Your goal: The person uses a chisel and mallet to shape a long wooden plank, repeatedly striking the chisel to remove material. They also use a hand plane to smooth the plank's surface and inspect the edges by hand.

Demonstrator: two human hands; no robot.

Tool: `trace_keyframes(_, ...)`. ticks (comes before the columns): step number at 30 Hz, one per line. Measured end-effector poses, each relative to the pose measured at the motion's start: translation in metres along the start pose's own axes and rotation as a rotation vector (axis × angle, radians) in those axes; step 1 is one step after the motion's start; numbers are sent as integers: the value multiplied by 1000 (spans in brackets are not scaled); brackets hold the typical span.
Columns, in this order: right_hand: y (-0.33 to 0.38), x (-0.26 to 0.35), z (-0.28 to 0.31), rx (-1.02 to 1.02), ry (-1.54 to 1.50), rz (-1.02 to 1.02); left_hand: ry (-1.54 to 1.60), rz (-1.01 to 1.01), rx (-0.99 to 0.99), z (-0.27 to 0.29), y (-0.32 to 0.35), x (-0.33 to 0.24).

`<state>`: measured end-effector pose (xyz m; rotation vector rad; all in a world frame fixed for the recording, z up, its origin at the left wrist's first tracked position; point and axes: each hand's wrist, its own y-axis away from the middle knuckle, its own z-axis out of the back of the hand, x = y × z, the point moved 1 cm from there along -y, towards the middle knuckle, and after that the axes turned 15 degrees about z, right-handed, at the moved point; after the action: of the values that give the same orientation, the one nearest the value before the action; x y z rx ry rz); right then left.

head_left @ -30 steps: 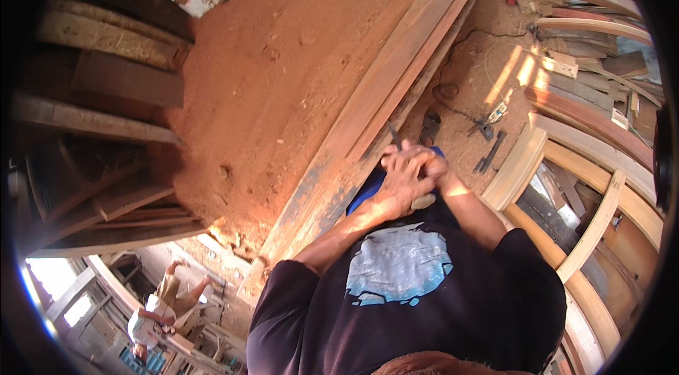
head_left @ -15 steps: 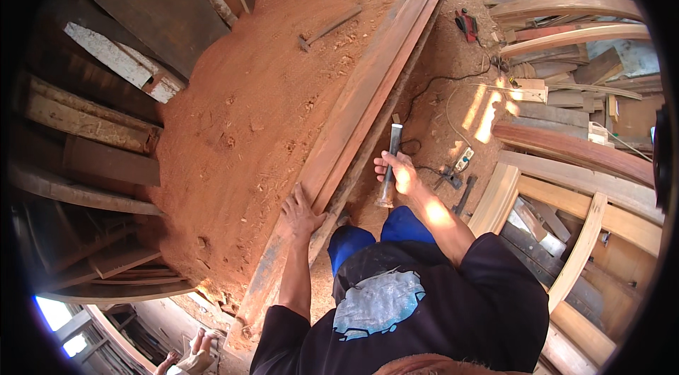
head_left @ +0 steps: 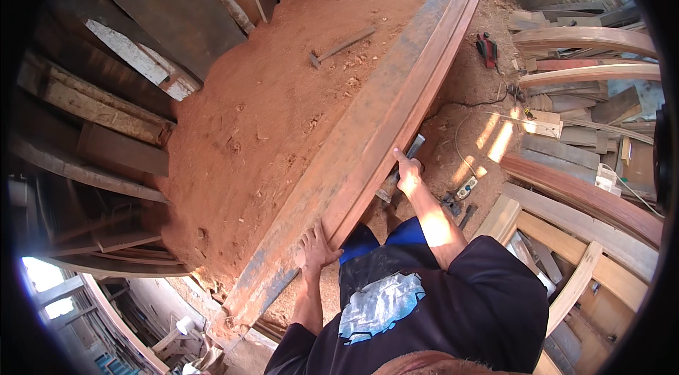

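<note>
A long reddish-brown timber beam (head_left: 353,141) with a stepped, moulded right edge runs diagonally away from me. My left hand (head_left: 315,249) lies on its near part, fingers spread beside the end of the raised reddish strip. At the right edge is my right hand (head_left: 408,171), closed round a chisel with its thumb against the wood. Of the chisel (head_left: 419,142), the pale handle end shows past the hand and a bit of blade shows below. The beam and my fingers hide its middle.
A hammer (head_left: 342,47) lies on the sawdust heap (head_left: 240,127) left of the beam. On the right are a red-and-black power tool (head_left: 487,51), a cable with a socket strip (head_left: 467,187), curved timbers (head_left: 587,37) and a wooden frame (head_left: 576,283). Boards (head_left: 163,7) lean at the left.
My right hand has brought the chisel from the open space on the right to the beam's edge. The beam's side looks tilted more toward me; my left hand stays on it.
</note>
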<state>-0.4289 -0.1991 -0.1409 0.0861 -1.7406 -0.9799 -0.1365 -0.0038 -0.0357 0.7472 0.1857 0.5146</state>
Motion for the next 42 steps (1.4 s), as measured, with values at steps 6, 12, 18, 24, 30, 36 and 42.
trace_keyframes(6, 24, 25, -32, 176, -67, 99, 165, -220, -103, 8, -17, 11)
trace_keyframes(12, 37, 55, -68, 289, -55, 118, 353, -294, 111, 50, -51, 31)
trace_keyframes(18, 53, 102, -84, 252, 292, 377, 419, -526, -242, 43, -61, 32)
trace_keyframes(24, 57, 137, -115, 506, 484, 532, 261, -257, -196, 48, -54, 7)
trace_keyframes(30, 62, 121, -174, 914, 446, 306, 592, -339, -175, 56, -65, -26)
trace_keyframes(36, 54, 77, -228, 1401, 752, 214, 742, -401, -619, 134, -61, -87)
trace_keyframes(42, 113, 75, -251, 1743, 682, 165, 862, -503, -819, 168, -35, -72)
